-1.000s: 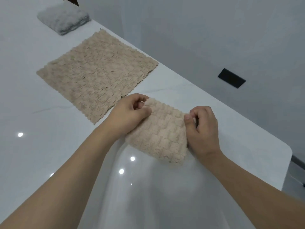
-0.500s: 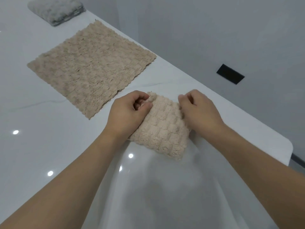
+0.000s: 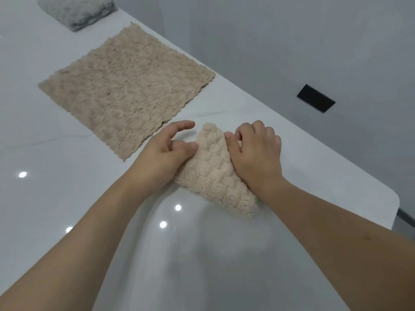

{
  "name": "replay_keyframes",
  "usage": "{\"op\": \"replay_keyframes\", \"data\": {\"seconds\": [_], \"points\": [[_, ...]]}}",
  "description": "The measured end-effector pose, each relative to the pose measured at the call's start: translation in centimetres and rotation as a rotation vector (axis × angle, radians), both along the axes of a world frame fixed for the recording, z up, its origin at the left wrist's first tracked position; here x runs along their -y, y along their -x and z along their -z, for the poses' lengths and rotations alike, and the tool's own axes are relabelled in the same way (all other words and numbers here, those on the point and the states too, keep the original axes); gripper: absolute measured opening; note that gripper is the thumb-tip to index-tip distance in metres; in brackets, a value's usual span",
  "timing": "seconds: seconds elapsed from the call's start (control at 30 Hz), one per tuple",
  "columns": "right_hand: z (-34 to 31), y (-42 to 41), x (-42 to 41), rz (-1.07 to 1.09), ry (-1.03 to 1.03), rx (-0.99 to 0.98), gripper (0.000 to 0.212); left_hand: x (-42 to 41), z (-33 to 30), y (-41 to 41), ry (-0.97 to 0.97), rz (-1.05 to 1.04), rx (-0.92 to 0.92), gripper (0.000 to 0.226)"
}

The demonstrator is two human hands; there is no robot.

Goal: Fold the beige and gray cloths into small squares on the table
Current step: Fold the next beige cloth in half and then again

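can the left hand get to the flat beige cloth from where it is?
Probably yes. The left hand sits right beside the flat beige cloth, with only bare table between them. It would first have to leave the folded beige cloth.

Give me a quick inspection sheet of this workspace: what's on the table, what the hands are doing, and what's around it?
Surface: glossy white table, reflecting ceiling lights.
Job's things: folded beige cloth near the right edge, between the hands; flat beige cloth spread open farther back; gray cloth already folded at the far end, partly out of frame.
Clutter: nothing seen.
Grippers: left hand rests against the folded cloth's left side, fingers loosely spread; right hand grips its right edge, thumb on top, fingers curled.
Cables: nothing seen.
Surroundings: gray wall beside the table, with a black panel set in it.
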State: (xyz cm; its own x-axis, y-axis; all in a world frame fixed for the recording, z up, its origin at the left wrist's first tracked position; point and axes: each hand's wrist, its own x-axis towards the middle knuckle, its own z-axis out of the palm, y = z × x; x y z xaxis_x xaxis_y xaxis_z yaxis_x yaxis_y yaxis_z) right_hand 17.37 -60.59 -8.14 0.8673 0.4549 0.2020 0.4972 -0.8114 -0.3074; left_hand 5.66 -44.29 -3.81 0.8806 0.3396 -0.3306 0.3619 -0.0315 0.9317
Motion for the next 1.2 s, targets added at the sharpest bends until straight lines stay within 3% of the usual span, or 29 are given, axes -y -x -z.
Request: {"op": "replay_keyframes", "data": {"seconds": [0.23,0.37,0.57,0.67,0.83,1.1,1.2], "points": [[-0.2,-0.1,0.0,0.000,0.023,-0.022,0.031,0.8,-0.5,2.5,0.119,0.092,-0.150,0.058],[-0.2,-0.1,-0.1,0.012,0.065,-0.014,0.032,-0.1,0.0,4.3,0.199,0.122,-0.155,0.057],[-0.4,0.0,-0.1,0.008,0.038,-0.036,0.039,0.5,0.2,3.2,-0.017,0.117,-0.300,0.058],[-0.7,0.1,-0.1,-0.014,0.037,-0.078,0.048,0.6,0.4,2.5,-0.059,0.074,-0.314,0.043],[-0.9,-0.1,0.0,-0.064,0.117,-0.130,0.052,-0.2,0.8,1.5,-0.308,-0.036,-0.297,0.028],[-0.9,-0.5,0.4,-0.110,0.003,-0.196,0.028,-2.4,-0.3,1.7,-0.130,0.020,-0.187,0.023],[-0.9,-0.4,0.3,-0.114,0.013,-0.188,0.027,-2.2,-0.8,2.9,-0.032,0.064,-0.172,0.035]]}}
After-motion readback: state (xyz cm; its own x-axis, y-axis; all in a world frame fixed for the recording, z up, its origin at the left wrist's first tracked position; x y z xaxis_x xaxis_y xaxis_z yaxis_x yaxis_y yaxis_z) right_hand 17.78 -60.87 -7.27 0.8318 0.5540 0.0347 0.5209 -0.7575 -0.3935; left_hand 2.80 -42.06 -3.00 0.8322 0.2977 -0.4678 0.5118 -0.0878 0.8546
